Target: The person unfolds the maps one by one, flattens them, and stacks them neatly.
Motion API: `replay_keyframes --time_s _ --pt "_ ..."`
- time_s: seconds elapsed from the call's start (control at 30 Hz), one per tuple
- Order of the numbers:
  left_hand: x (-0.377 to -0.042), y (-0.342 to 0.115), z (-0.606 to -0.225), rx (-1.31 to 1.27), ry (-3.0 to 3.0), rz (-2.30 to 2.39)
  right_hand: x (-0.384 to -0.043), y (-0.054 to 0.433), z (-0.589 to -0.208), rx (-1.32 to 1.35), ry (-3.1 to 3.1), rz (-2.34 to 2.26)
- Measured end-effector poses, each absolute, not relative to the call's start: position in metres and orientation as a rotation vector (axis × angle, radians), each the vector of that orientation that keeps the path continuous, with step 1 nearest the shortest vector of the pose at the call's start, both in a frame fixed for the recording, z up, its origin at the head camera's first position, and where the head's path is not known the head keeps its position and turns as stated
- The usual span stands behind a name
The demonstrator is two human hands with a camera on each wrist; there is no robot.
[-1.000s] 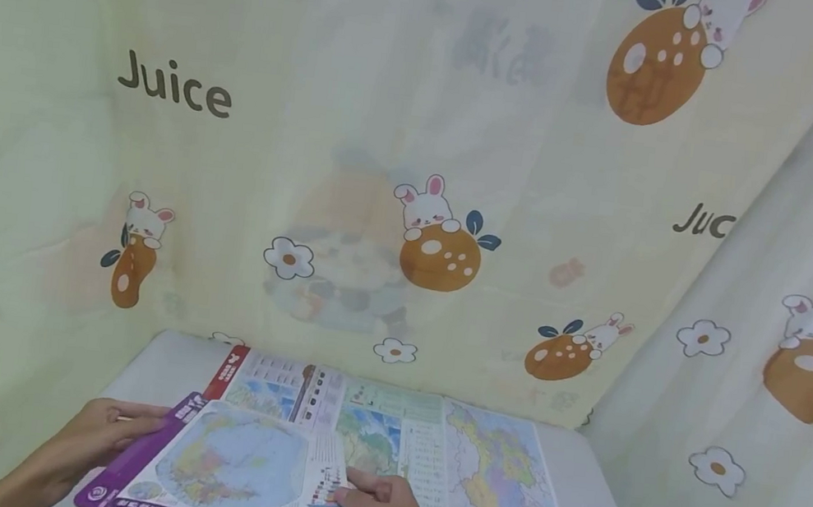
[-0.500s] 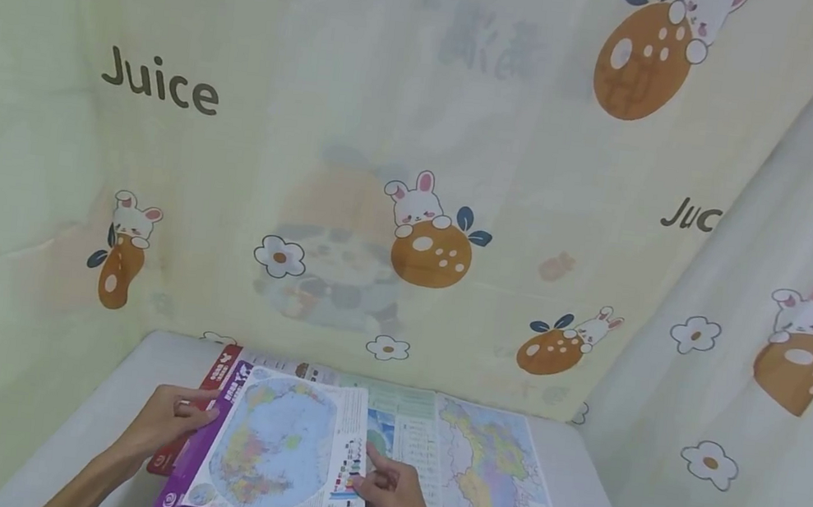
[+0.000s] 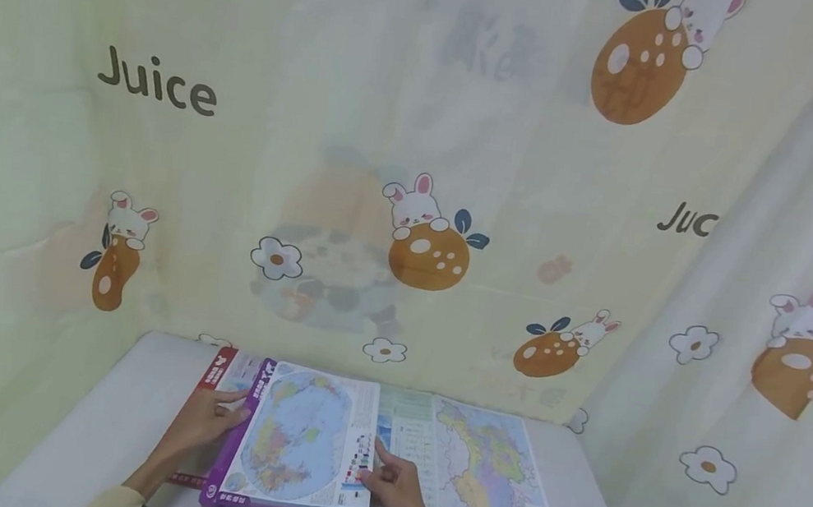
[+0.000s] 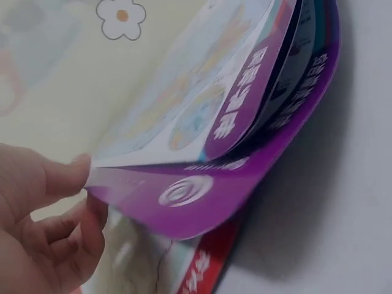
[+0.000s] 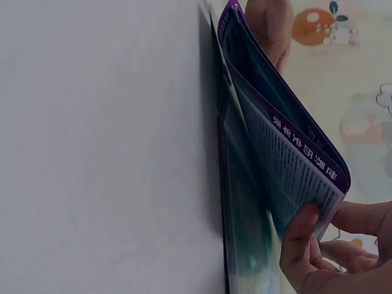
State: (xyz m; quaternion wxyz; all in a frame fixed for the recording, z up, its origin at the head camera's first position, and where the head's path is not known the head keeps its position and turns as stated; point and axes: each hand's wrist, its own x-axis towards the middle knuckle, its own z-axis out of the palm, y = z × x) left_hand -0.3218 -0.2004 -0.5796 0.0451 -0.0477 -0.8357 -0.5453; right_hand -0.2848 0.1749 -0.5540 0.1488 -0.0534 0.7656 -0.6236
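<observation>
left hand pinches the purple map sheet at nine o'clock, right hand fingers gripping its three o'clock edge.

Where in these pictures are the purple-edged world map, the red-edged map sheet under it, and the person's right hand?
purple-edged world map [image 3: 297,440], head view, on the blue globe print.
red-edged map sheet [image 3: 481,468], head view, on the yellow and green map at its right.
right hand [image 3: 393,483], head view, on the back of the hand.
</observation>
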Motion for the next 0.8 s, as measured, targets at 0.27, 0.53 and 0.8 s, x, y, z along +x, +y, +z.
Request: replay_keyframes --time_s 0.27,0.53,0.8 --pt "-0.335 -0.178 -0.585 0.118 -2.653 -1.478 -0.302 0.181 -0.568 -0.163 2.354 -1.726" --pt "-0.34 -0.173 -0.589 0.209 -2.687 -1.342 -0.306 0.177 -0.571 -0.144 2.535 -1.671" --pt "-0.339 -0.171 -0.585 0.225 -2.682 -1.397 -0.308 0.179 -0.572 -0.107 2.575 -1.667"
